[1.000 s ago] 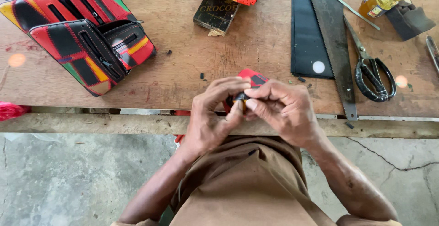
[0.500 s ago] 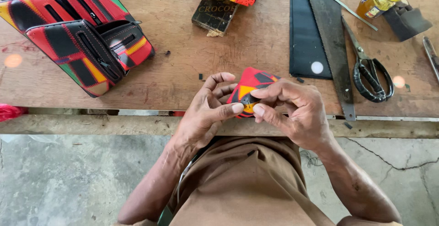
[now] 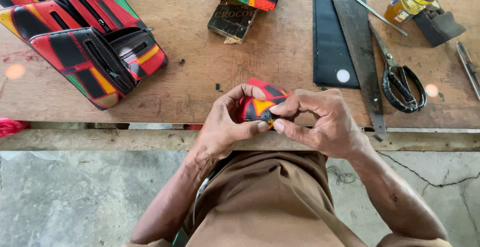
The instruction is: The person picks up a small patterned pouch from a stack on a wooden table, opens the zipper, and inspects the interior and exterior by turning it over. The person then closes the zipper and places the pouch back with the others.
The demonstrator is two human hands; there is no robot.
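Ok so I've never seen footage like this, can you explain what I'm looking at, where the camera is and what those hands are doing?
There is no machine here: a person works with two bare hands, and the single camera sits on their head, looking down past their brown clothing at a wooden workbench. The left hand and right hand together pinch a small patchwork leather piece in red, black and yellow at the bench's near edge. To the left lie finished patchwork pouches with zips. To the right are black leather strips, black-handled scissors, a long metal ruler and a glue bottle. A small dark block sits at the top centre.
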